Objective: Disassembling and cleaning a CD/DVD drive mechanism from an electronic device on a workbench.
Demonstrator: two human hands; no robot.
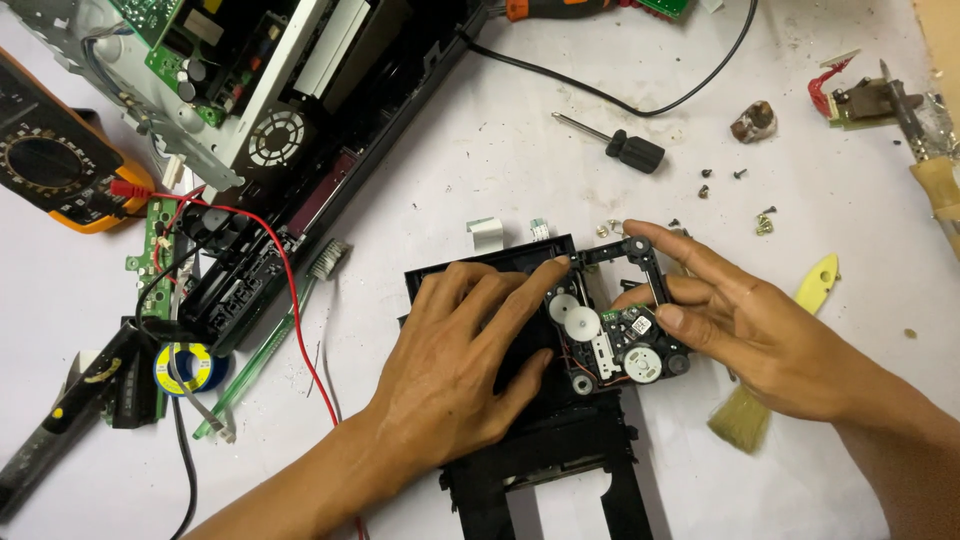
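An opened player case (250, 90) with green circuit boards fills the table's (480, 150) ten o'clock corner. At six o'clock lies a black disc tray (560, 450); the left hand (455, 365) presses flat on it, fingers spread. The right hand (740, 325), from three o'clock, pinches the small drive mechanism (615, 330) at centre between thumb and fingers. A screwdriver (615, 143) lies at one o'clock, loose screws (762, 222) beside it.
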